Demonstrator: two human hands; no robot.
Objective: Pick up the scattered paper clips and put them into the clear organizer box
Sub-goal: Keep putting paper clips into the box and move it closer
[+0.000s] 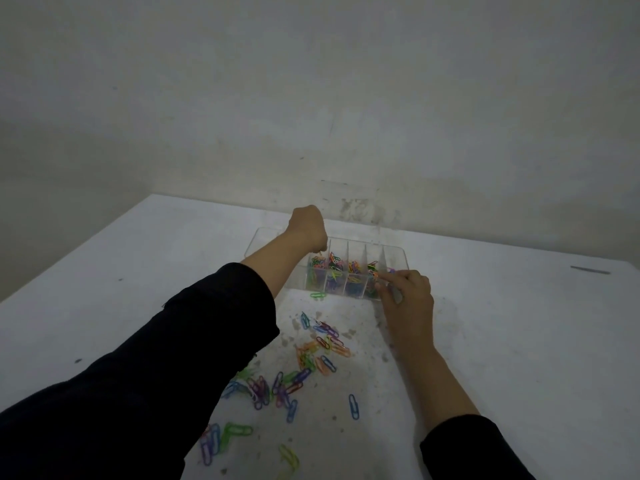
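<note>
The clear organizer box (396, 253) sits at the far side of the white table, its compartments holding several coloured paper clips (334, 263). My left hand (308, 226) hovers over the box's left compartments, fingers curled downward; whether it holds a clip is hidden. My right hand (407, 299) is at the box's front right corner, thumb and forefinger pinched at the rim beside a purple clip (391, 271). Several scattered paper clips (311, 362) lie on the table between my arms. One green clip (318, 295) lies just before the box.
The white table (519, 341) meets a pale wall behind the box. A thin dark stick-like object (590, 270) lies at the far right. More clips (221, 438) rest near the front edge by my left sleeve, and a lone blue clip (353, 406) lies apart.
</note>
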